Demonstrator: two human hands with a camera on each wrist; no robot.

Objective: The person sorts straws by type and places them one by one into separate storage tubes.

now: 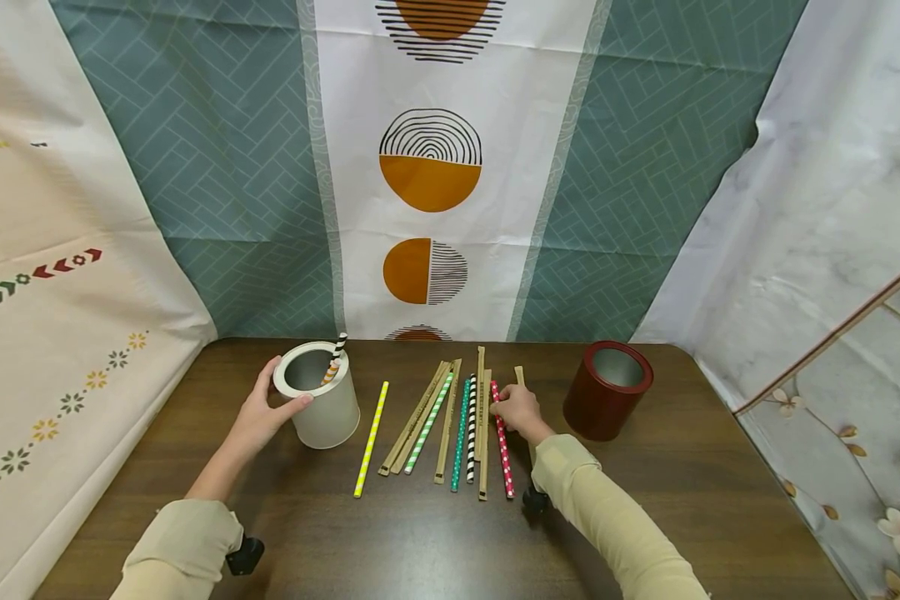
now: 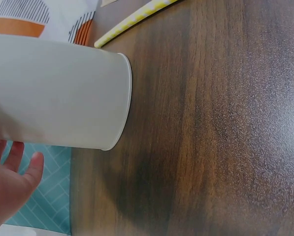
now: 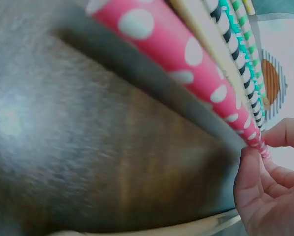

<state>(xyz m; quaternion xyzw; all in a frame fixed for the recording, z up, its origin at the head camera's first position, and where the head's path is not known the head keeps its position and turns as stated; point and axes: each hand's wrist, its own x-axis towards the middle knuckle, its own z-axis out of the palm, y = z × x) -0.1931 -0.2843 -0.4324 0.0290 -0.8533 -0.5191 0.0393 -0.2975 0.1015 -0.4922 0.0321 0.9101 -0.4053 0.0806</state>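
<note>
My left hand (image 1: 262, 417) holds a white canister (image 1: 326, 421) near its rim, thumb at the front and fingers at the far side. Two striped paper straws, one black-and-white (image 1: 340, 343) and one orange-and-white (image 1: 332, 372), lean out of its mouth. The left wrist view shows the canister's smooth side (image 2: 58, 93) with fingertips (image 2: 34, 167) against it. My right hand (image 1: 521, 410) pinches a red paper straw with white dots (image 1: 503, 450) near its far end. In the right wrist view this straw (image 3: 186, 54) slants away toward the thumb and forefinger, a shadow beneath it.
Left of the red straw lie several paper-wrapped straws (image 1: 447, 425), plus green-striped (image 1: 429, 423), teal (image 1: 461, 437) and black-striped (image 1: 472, 429) ones. A yellow straw (image 1: 371, 440) lies nearer the white canister. Another wrapped straw (image 1: 520, 375) shows behind my right hand; a dark red canister (image 1: 596, 408) stands farther right.
</note>
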